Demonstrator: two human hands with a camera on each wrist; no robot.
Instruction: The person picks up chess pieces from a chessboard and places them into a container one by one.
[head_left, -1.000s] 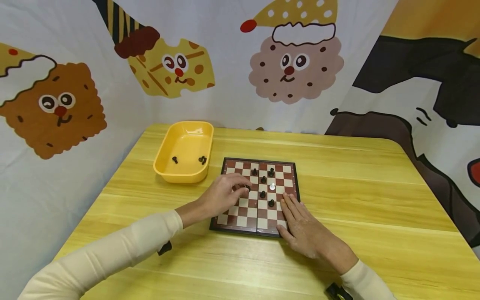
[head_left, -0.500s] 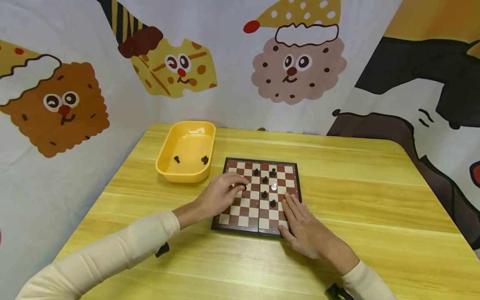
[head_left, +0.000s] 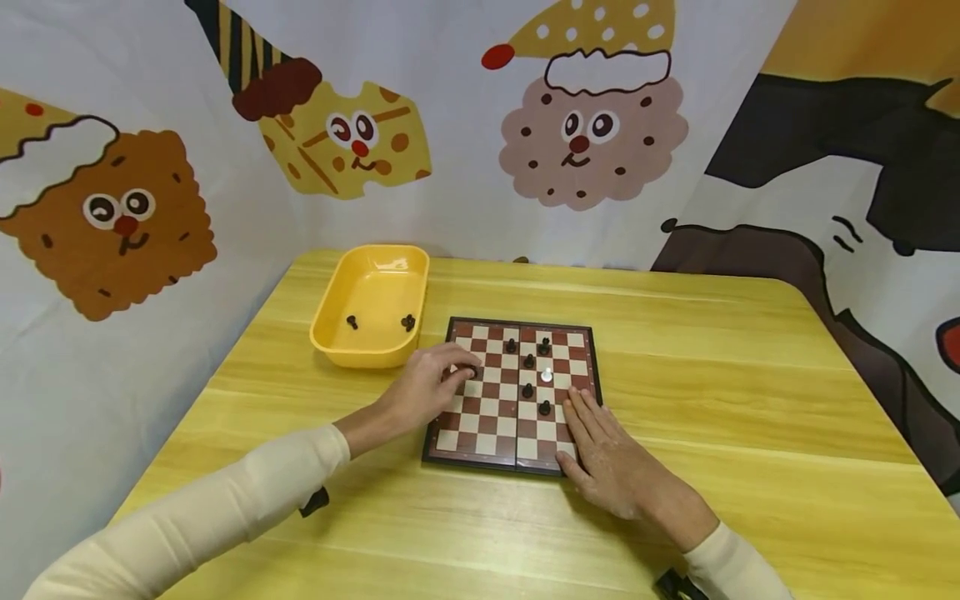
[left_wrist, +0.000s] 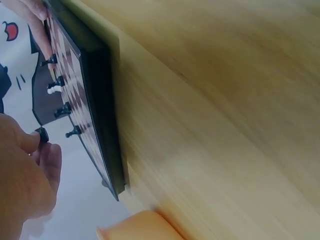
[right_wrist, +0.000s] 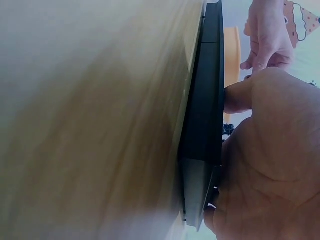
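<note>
Above the left half of the brown-and-cream chessboard (head_left: 487, 406), my left hand (head_left: 420, 389) pinches a black chess piece (left_wrist: 42, 134) between thumb and fingertips. The left wrist view shows that piece lifted off the squares. My right hand (head_left: 611, 458) rests with straight fingers on the board's near right edge. Between the two hands stand several black chess pieces, among them one black pawn (head_left: 544, 407) near the right fingers, and a single white chess piece (head_left: 547, 375). The exact kind of the held piece is hard to tell.
A yellow tray (head_left: 363, 358) stands on the wooden table (head_left: 712, 358) to the left of the board. Inside it lie a black chess piece (head_left: 352, 322) and a small dark cluster (head_left: 408, 322). A printed cloth (head_left: 465, 217) hangs behind the table.
My left hand has moved left across the board with the black chess piece, nearer the yellow tray. The right hand stays in place on the board's edge.
</note>
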